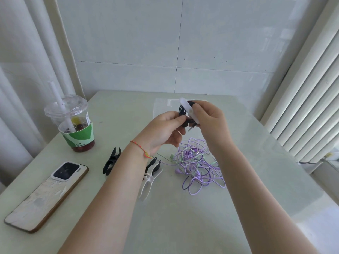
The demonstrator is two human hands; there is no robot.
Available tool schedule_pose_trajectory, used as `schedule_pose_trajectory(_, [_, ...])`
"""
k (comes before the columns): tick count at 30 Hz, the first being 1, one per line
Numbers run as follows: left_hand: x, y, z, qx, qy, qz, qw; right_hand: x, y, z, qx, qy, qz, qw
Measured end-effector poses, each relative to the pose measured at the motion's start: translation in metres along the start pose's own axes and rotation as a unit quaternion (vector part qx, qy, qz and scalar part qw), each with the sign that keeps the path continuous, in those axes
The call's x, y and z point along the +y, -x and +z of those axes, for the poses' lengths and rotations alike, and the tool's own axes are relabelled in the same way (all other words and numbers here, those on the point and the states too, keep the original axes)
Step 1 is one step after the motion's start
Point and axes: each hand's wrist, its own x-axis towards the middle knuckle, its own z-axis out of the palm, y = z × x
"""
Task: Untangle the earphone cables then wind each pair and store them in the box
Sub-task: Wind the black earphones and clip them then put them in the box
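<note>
Both hands are raised above the middle of the table. My left hand pinches a wound coil of black earphone cable. My right hand grips a white cable winder clip that lies across that coil; a metal jack plug sticks out below the coil. Under my hands a tangle of purple and pale green earphone cables lies loose on the table. A clear box sits flat behind my hands, mostly hidden.
A black winder clip lies left of my left forearm. Another black clip and a white one lie just right of it. A phone lies at the front left, an iced drink cup with straw behind it. A radiator flanks the right edge.
</note>
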Motion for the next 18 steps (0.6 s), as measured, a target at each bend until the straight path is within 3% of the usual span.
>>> schedule_pose_trajectory(9, [-0.003,0.002,-0.012,-0.066,-0.114,-0.033,0.991,0.000,0.000,-0.003,0.024,0.028,-0.005,0.999])
schedule_pose_trajectory(14, [-0.001,0.000,-0.017,-0.010,-0.026,0.026,0.999,0.001,0.000,-0.007,-0.031,0.046,0.007,0.998])
schedule_pose_trajectory(18, [-0.008,-0.004,-0.016,0.081,0.022,0.034,0.996,0.003,-0.001,-0.009,-0.063,0.054,0.025,0.996])
